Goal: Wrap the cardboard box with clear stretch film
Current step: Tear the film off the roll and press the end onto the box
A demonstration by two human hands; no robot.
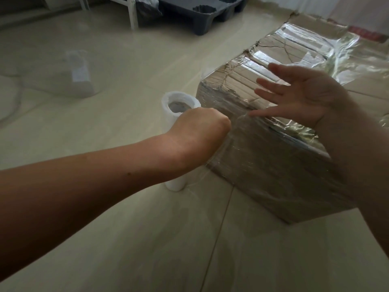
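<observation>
A brown cardboard box (273,165) sits on the tiled floor at the right, its top and near sides covered in shiny clear stretch film (248,144). The white film roll (181,104) stands upright on the floor just left of the box, mostly hidden behind my left hand (202,127). That hand is curled into a fist at the box's near left corner, where a strand of film stretches; it seems to grip the film. My right hand (301,93) hovers over the box top with fingers spread and straight, holding nothing.
A dark grey plastic pallet (202,13) and white shelf legs (131,11) stand at the back. A clear plastic bag with a white packet (77,72) lies on the floor at the left. Flattened cardboard (315,22) lies behind the box.
</observation>
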